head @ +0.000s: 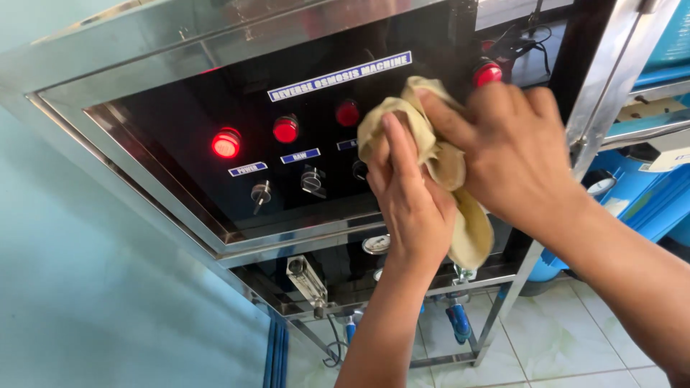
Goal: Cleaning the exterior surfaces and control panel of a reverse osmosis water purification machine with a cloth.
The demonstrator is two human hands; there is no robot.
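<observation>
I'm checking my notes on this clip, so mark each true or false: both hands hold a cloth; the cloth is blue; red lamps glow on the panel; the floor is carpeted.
1. Both the left hand and the right hand hold the cloth: true.
2. The cloth is blue: false, it is pale yellow.
3. Red indicator lamps glow on the black control panel: true.
4. The floor is carpeted: false, it is a tiled floor.
</observation>
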